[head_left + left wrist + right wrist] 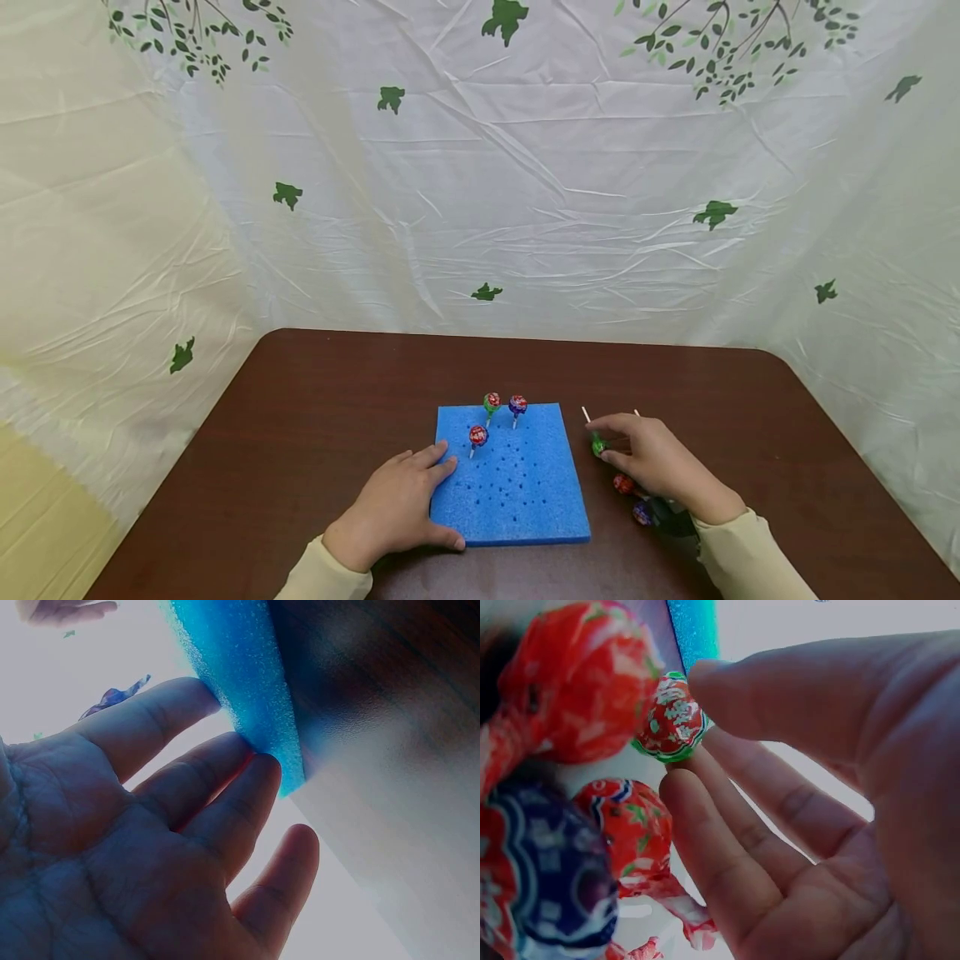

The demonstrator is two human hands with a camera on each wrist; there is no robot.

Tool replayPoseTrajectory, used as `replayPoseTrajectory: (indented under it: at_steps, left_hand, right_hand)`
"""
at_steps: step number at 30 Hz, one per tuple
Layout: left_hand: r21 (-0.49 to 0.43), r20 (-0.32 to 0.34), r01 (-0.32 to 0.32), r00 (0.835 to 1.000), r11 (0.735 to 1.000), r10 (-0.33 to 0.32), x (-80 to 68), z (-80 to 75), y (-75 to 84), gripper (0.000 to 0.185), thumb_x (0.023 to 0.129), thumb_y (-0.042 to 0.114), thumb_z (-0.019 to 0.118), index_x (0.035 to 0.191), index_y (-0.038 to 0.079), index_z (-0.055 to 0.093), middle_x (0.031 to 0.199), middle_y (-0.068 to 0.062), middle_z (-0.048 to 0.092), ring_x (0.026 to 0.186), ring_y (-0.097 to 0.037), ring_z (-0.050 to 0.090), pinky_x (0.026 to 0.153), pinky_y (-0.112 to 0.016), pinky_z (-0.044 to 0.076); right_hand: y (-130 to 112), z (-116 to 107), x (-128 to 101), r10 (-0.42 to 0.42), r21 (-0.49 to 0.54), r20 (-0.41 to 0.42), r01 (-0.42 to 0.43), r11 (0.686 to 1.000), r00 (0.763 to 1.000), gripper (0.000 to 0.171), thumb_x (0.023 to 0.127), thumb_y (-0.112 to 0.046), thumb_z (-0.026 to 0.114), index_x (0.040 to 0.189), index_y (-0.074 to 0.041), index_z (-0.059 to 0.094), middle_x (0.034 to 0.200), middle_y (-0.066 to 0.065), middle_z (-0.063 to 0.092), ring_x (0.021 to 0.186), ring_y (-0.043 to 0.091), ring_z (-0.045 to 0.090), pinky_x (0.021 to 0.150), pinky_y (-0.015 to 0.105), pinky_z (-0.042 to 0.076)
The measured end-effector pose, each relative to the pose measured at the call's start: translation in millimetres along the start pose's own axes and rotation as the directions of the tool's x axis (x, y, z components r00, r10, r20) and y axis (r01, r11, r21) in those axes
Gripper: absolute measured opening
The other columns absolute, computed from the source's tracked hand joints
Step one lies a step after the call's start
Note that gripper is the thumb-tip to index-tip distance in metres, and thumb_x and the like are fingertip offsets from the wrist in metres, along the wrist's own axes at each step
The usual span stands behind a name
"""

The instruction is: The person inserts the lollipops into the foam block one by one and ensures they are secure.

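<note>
Three lollipops (477,436) stand in the blue foam board's (555,517) far part. I see the right hand (648,457), fingers bent, pinching a green lollipop (598,447) right of the board; red (623,483) and purple (642,512) ones lie nearer. Left hand (397,504): fingers straight, gripping nothing, touching the board's left edge.

The right grip (656,458) partly hides the green lollipop (667,727), its lettering (679,709) blurred.
</note>
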State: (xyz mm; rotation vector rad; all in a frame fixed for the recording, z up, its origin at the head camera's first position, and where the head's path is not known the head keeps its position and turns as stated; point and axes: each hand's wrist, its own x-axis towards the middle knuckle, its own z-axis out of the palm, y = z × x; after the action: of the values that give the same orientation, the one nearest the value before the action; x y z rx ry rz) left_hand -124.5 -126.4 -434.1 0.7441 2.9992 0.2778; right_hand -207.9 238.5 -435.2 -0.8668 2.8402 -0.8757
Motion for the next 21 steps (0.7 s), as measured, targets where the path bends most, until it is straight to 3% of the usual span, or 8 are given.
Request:
replayPoseTrajectory:
  at_steps: [10,18,21]
  left_hand:
    - [-0.001,0.014,0.003,1.0,1.0,-0.003,0.7,-0.4,1.5,0.1,0.067,0.074,0.076,0.14,0.007,0.059,0.147,-0.014,0.049,0.135,-0.029,0.047,0.106,-0.048,0.041]
    - [-0.011,0.011,0.005,1.0,1.0,-0.005,0.5,-1.0,1.3,0.101,0.066,0.073,0.077,0.14,0.007,0.059,0.148,-0.014,0.049,0.135,-0.03,0.047,0.106,-0.049,0.04]
    - [-0.016,0.009,0.006,1.0,1.0,-0.006,0.0,-0.8,0.9,0.101,0.066,0.073,0.077,0.14,0.007,0.059,0.148,-0.014,0.049,0.135,-0.03,0.047,0.106,-0.049,0.04]
  right_hand:
    - [-0.1,-1.5,-1.3,-0.025,-0.006,0.06,0.026,1.0,0.998,0.033,0.086,0.0,0.075,0.119,-0.007,0.071,0.114,0.007,0.07,0.082,0.007,0.062,0.076,0.037,0.056]
    - [-0.1,-1.6,-1.7,-0.045,0.017,0.086,0.044,0.999,0.995,0.03,0.086,0.003,0.074,0.115,-0.006,0.071,0.112,0.009,0.068,0.072,0.005,0.061,0.069,0.031,0.054]
    - [0.7,0.0,-1.8,-0.084,-0.028,0.065,0.086,0.996,0.994,0.026,0.087,0.001,0.074,0.111,-0.008,0.073,0.113,0.007,0.069,0.082,0.011,0.066,0.075,0.035,0.056]
